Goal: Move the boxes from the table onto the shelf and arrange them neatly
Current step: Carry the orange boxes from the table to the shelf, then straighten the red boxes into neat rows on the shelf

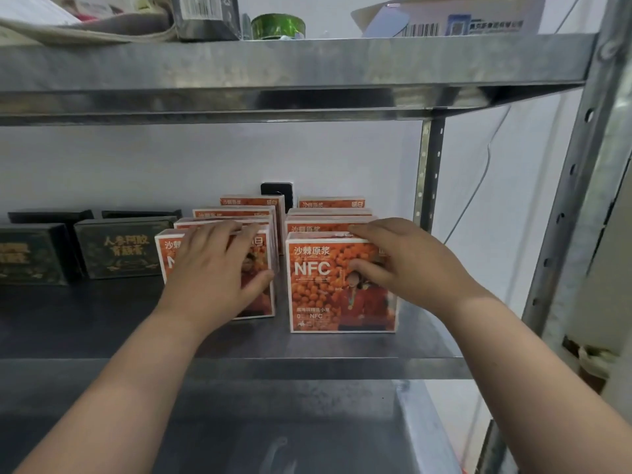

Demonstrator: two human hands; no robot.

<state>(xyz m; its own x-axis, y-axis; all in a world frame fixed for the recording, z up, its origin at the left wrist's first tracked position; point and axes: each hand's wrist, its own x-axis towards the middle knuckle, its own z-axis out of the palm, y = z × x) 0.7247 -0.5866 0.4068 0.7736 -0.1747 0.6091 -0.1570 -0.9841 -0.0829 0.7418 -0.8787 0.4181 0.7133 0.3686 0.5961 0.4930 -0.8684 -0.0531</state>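
I am looking into a metal shelf [102, 340] set against a plain white wall [205, 159], with a grey perforated upright [429, 172] at the back right and another post [578, 186] nearer me. Orange boxes stand upright on it in two rows running front to back. My left hand [212, 271] lies flat over the front box of the left row [263, 302], fingers spread across its top edge and face, thumb against its right side; the grip is loose, not closed around anything. My right hand [407, 261] pinches the front box of the right row [321, 289], fingers on its top edge, thumb pressed to its face. That box stands nearer the shelf's front lip than the left one. To the left sit dark green boxes [119, 248] with gold lettering. The upper shelf [273, 63] carries a green tape roll [277, 25] and cardboard cartons [461, 18]. A thin cable [478, 186] hangs down the wall.
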